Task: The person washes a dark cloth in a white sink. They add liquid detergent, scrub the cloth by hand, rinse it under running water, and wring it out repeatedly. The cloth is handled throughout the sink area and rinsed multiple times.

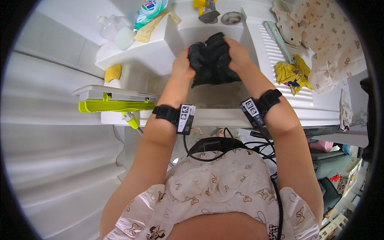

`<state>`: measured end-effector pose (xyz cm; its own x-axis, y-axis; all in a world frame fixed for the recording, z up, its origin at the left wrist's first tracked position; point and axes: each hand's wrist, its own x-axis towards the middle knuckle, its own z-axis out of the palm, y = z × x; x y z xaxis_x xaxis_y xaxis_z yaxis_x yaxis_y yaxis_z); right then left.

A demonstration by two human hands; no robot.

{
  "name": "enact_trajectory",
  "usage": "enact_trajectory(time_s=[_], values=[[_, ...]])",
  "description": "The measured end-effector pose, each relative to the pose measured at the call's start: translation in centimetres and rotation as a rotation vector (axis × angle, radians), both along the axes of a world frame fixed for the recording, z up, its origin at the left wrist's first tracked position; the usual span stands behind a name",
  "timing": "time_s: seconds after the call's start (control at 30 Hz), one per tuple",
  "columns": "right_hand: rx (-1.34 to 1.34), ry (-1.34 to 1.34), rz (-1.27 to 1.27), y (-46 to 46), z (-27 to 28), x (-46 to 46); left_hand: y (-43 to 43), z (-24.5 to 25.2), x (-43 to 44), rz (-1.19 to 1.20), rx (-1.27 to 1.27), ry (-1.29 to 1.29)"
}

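Note:
A dark, wet-looking cloth [211,61] is stretched between my two hands over a white laundry sink [169,49]. My left hand [182,66] grips its left side, and my right hand [238,55] grips the right side near the top. Cloudy water [216,97] with some suds lies in the basin below the cloth. The fingertips of both hands are partly hidden by the fabric. Each forearm wears a black strap with a small tagged device.
On the left are a clear bottle [117,33], a detergent bag [150,13], a yellow sponge [113,73] and a lime-green mop head [117,106]. A faucet [209,15] stands behind. The ribbed washboard [270,45] at right bears a brush [280,42] and yellow cloth [292,73].

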<state>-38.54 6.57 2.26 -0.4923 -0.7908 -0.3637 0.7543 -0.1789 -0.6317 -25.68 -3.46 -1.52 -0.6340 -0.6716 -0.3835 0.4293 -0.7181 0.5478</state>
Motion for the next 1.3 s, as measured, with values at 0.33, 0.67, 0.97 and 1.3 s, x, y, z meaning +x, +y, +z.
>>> enact_trajectory(time_s=[0.33, 0.67, 0.97, 1.3], values=[[0.669, 1.546, 0.109, -1.3, 1.3, 4.0, 3.0, -0.5, -3.5, -0.053, 0.151, 0.015], [0.658, 1.695, 0.131, -1.8, -0.7, 3.7, 3.7, 1.4, -2.5, -0.076, 0.004, -0.234], [0.646, 1.865, 0.277, -1.1, 0.0, 3.2, 3.1, 1.3, -1.6, -0.136, -0.02, -0.23], [0.328, 1.248, 0.574, 0.3, 1.5, -0.4, 0.4, 3.6, -0.5, -0.335, -0.364, 0.042]])
